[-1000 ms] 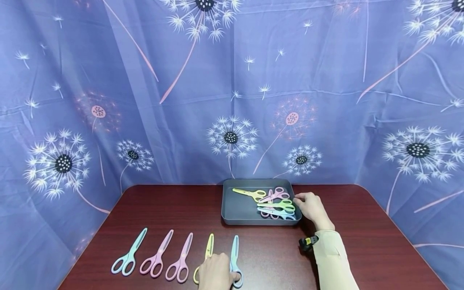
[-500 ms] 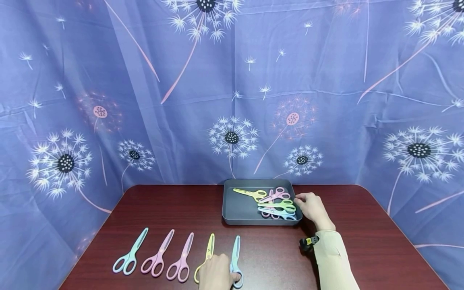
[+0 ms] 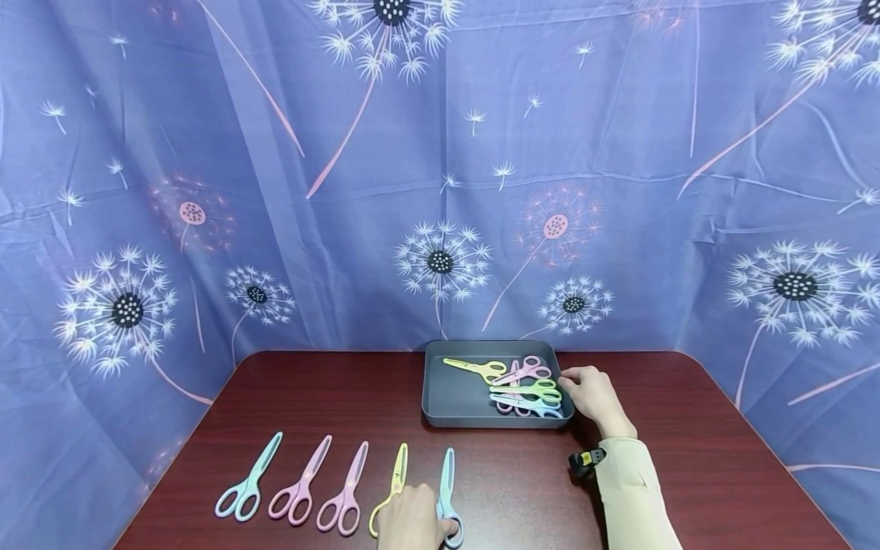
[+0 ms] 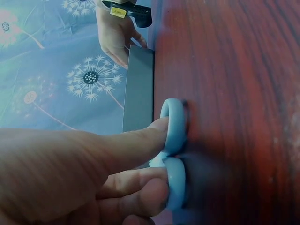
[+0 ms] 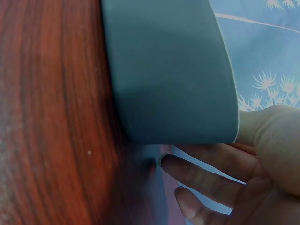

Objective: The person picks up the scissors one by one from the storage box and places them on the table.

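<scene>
Blue scissors (image 3: 447, 481) lie on the table at the right end of a row, blades pointing away. My left hand (image 3: 408, 519) is on their handles; in the left wrist view its thumb (image 4: 140, 143) and fingers pinch the two blue loops (image 4: 175, 126). Left of that hand lie yellow scissors (image 3: 398, 473), partly hidden by it. At the back, my right hand (image 3: 594, 399) holds the right side of a grey tray (image 3: 447, 393), its thumb at the rim and its fingers against the outer wall (image 5: 173, 79). Several scissors (image 3: 525, 389) overlap inside the tray.
Two pink scissors (image 3: 342, 493) (image 3: 299, 485) and teal scissors (image 3: 249, 481) continue the row leftward. The dark red table (image 3: 309, 393) ends at a blue curtain (image 3: 344, 267) with dandelion prints. A black wrist camera (image 3: 587, 461) sits by the right sleeve.
</scene>
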{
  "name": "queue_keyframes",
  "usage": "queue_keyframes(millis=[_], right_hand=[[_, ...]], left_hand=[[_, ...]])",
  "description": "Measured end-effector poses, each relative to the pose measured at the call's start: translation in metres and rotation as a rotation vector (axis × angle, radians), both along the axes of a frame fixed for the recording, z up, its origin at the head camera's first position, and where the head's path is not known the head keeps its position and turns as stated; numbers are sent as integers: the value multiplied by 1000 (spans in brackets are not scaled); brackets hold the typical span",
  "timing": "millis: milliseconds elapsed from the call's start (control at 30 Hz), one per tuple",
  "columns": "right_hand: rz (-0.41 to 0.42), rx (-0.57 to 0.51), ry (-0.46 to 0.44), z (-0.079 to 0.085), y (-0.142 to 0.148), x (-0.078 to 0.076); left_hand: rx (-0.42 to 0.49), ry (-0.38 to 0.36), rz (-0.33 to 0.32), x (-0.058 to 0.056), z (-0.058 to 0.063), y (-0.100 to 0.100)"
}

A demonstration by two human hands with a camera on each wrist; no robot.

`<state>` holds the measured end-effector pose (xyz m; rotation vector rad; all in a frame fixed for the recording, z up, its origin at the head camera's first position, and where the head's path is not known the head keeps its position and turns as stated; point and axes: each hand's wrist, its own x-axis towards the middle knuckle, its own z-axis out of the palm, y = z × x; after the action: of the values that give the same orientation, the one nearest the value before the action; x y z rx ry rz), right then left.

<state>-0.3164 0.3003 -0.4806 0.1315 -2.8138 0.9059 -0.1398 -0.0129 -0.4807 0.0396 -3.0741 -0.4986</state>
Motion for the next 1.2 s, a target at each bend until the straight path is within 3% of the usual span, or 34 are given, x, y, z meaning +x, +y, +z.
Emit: queue_keyframes(millis=[733, 933, 1200], right_hand=[[-6, 2, -29, -1, 0, 1], [-7, -1, -28, 0, 0, 0], [-6, 4, -23, -1, 1, -1]], left_hand=[[-8, 8, 1, 0, -2, 0], [-15, -11, 10, 0, 3, 0], [32, 56, -65, -2, 11, -4]])
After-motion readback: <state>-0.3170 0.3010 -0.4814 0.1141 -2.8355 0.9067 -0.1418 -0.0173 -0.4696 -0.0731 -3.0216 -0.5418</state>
